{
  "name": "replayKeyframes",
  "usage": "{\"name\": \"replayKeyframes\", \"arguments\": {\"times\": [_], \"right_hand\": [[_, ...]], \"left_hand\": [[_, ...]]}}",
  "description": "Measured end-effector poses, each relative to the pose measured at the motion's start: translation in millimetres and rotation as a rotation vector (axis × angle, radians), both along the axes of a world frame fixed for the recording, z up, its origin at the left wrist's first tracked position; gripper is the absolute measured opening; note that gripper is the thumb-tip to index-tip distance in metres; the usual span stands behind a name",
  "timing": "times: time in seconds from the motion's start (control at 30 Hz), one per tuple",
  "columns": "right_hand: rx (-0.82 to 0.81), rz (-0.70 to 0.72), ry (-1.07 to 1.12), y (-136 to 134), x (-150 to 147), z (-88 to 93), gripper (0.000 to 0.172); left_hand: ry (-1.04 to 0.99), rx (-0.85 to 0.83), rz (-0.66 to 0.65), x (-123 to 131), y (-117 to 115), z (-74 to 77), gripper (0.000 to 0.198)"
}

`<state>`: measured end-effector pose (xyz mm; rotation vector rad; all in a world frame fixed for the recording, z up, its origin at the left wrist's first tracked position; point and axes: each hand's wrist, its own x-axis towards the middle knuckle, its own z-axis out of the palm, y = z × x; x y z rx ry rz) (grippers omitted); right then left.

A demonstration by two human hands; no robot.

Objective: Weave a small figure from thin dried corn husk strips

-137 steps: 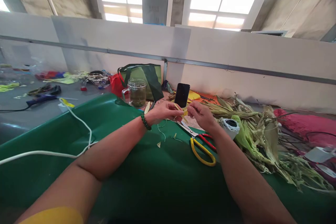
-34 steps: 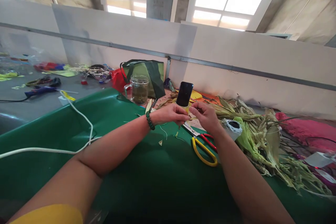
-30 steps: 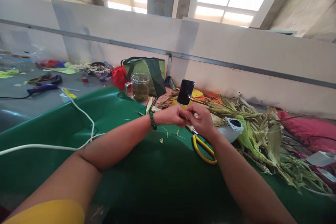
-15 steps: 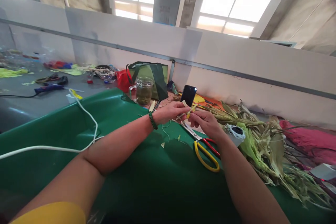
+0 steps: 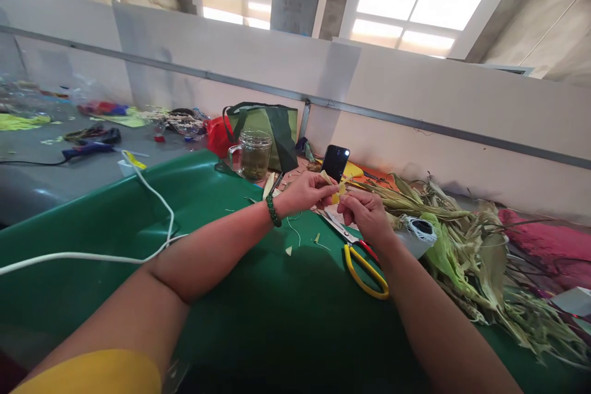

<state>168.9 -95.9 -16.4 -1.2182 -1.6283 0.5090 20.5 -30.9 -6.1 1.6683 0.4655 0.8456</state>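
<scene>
My left hand (image 5: 308,189) and my right hand (image 5: 365,213) meet above the green table cover (image 5: 258,295), both pinching a small yellowish husk strip (image 5: 333,189) between their fingertips. A green bead bracelet (image 5: 273,212) sits on my left wrist. Scissors with yellow and red handles (image 5: 364,258) lie on the cover just below my right hand. A spool of white thread (image 5: 418,233) stands right of my right hand.
A heap of corn husks (image 5: 466,246) covers the right side. A black phone (image 5: 335,162) stands propped behind my hands, beside a glass mug (image 5: 252,155) and a green bag (image 5: 265,129). A white cable (image 5: 115,252) crosses the left of the cover. Pink fabric (image 5: 545,240) lies far right.
My hands have stayed together, working the husk strip; they pressed close a second ago, then parted slightly. The view has shifted a little.
</scene>
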Motion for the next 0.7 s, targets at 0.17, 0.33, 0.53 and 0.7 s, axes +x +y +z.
{"name": "replayKeyframes", "arguments": {"times": [0.17,0.33,0.53,0.7], "right_hand": [[0.006,0.0,0.007,0,-4,-2.7,0.036],[-0.046,0.052,0.037,3,2,-0.2,0.04],[-0.026,0.05,-0.036,1,4,1.8,0.044],[0.106,-0.037,-0.099,-6,-6,-1.4,0.041]], "left_hand": [[-0.053,-0.217,-0.011,-1,2,1.0,0.035],[0.014,-0.19,-0.102,-6,7,2.5,0.039],[0.068,0.003,-0.082,-6,5,0.1,0.036],[0.021,-0.039,-0.005,-3,2,1.1,0.034]]}}
